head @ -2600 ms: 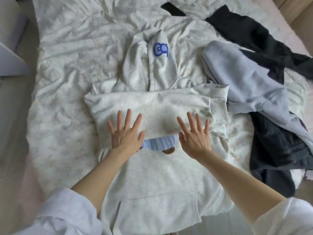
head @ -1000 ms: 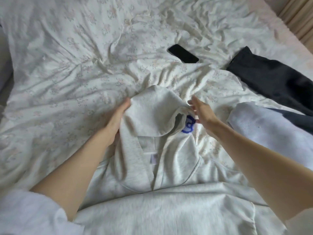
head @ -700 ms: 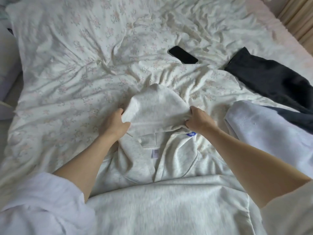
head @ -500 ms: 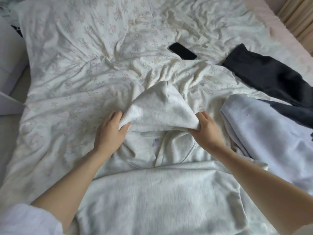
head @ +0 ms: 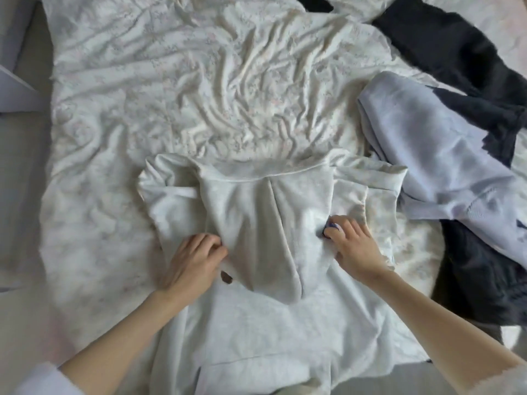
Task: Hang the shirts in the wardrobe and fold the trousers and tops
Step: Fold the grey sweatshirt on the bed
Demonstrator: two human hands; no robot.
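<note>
Our left hand and right hand each pinch an edge of the hood, folded down over the hoodie on the bed; our fingertips hide in fabric, frame blurred.

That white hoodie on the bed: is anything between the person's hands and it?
Nothing visible. The left hand and the right hand both grip the hood, folded down onto the white hoodie. The lilac garment lies apart, to the right.

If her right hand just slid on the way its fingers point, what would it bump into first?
Probably the hood folded down over the hoodie: the right hand points up-left at the hood's edge, already touching it.
</note>
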